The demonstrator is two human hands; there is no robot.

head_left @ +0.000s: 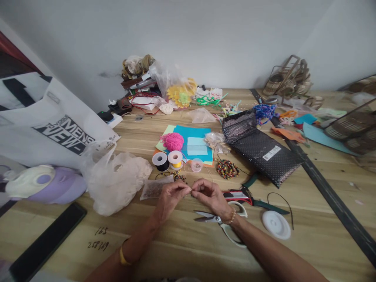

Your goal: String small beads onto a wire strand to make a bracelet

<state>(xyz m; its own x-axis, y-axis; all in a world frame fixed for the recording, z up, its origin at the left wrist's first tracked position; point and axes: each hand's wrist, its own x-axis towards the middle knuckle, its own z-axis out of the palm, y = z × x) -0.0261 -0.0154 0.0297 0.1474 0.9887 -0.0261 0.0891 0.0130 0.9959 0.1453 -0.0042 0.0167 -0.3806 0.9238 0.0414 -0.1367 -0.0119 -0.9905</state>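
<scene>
My left hand (174, 192) and my right hand (209, 194) meet fingertip to fingertip above the table, both closed in a pinch. Between them is something small and thin, too fine to make out. Just beyond the fingers lie dark loose beads (179, 178) and a clear bag of small beads (155, 187). A black cord spool (160, 161), a yellow cord spool (175, 159) and a small clear pink reel (196, 165) stand behind them. Under my right wrist lie white-handled scissors (208, 217), with a red utility knife (235, 195) beside it.
Pink yarn (173, 141) sits on blue paper (194, 131). Right of it are a multicoloured bead coil (227, 169), a black bubble mailer (261, 149), green-handled pruners (270, 206) and a white round lid (276, 225). A plastic bag (117, 180) and black phone-like slab (48, 243) lie left.
</scene>
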